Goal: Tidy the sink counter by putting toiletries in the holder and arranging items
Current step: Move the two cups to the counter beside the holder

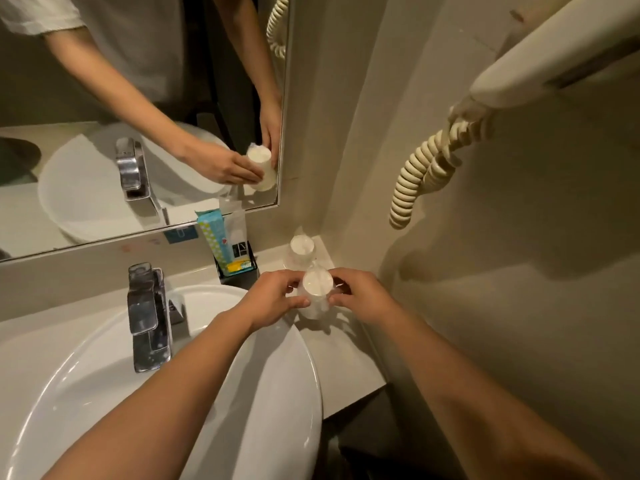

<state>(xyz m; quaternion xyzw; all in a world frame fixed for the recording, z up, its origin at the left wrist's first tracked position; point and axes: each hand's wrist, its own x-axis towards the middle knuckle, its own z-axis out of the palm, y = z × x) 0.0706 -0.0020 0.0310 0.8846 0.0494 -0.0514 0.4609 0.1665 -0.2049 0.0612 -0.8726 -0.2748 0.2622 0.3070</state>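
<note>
- the sink (242, 393) is big, white, round and shiny, and it takes up most of the counter (346, 358).
- the black holder (239, 276) stands by the mirror with flat toiletry packets (221, 240) upright inside, so they stay neat.
- the left hand (273, 296) and right hand (363, 296) pinch a wrapped cup (317, 294) from both sides, maybe to set it straight.
- a second wrapped cup (302, 251) sits in the corner, just behind, in crinkly clear plastic.
</note>
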